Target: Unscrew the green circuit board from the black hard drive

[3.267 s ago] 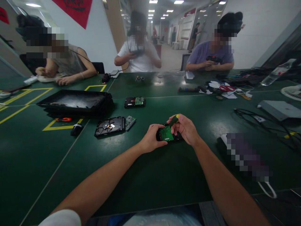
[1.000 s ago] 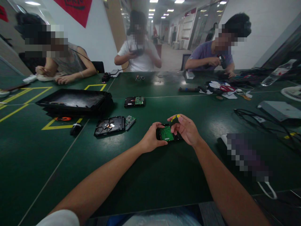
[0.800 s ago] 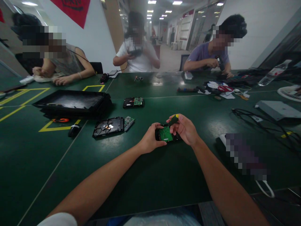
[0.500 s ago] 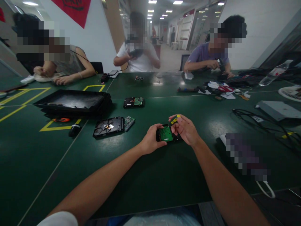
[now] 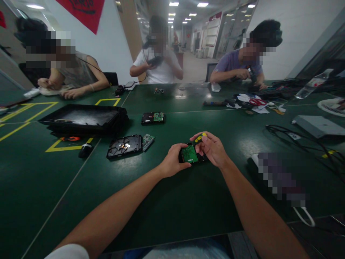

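A black hard drive with a green circuit board (image 5: 189, 154) facing up lies on the green table (image 5: 167, 201) in front of me. My left hand (image 5: 172, 161) grips its left end, fingers curled round the edge. My right hand (image 5: 212, 148) is closed on a screwdriver with a black and yellow handle (image 5: 199, 137), whose tip points down at the board.
An opened hard drive (image 5: 124, 145) with a loose circuit board (image 5: 148, 140) lies to the left; another drive (image 5: 153, 117) sits farther back. A stack of black trays (image 5: 83, 118) stands at the left. Cables (image 5: 302, 138) and a grey box (image 5: 319, 126) lie at the right. Three people sit across the table.
The screwdriver handle has twisted and tilted slightly in my right fingers. Both hands stay on the drive in the same place. The person at the back right has raised a tool.
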The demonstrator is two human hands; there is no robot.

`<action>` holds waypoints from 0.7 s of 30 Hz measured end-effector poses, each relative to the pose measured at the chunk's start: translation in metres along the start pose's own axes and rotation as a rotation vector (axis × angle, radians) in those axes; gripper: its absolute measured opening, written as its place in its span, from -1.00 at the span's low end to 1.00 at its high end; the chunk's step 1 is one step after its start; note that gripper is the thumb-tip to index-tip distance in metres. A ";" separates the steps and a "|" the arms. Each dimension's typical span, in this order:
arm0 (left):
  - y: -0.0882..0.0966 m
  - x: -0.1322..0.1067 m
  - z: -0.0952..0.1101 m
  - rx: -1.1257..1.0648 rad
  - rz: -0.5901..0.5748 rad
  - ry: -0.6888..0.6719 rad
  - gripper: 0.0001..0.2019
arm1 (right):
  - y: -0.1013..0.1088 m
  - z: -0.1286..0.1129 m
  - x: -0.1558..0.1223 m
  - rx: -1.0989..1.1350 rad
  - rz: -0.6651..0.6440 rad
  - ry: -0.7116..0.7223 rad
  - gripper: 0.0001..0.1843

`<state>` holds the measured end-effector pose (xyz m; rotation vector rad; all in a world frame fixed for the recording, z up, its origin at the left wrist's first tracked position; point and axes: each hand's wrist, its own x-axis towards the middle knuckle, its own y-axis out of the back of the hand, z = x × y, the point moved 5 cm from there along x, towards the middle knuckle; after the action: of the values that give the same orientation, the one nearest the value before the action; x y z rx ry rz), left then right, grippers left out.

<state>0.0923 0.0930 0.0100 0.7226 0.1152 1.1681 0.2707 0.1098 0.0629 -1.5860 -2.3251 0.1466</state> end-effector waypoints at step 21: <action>0.001 0.000 0.003 0.015 -0.010 0.002 -0.25 | 0.000 0.002 0.002 0.079 -0.018 -0.007 -0.61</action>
<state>0.0928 0.0922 0.0132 0.7334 0.1292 1.1590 0.2697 0.1123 0.0613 -1.5281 -2.3088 0.2377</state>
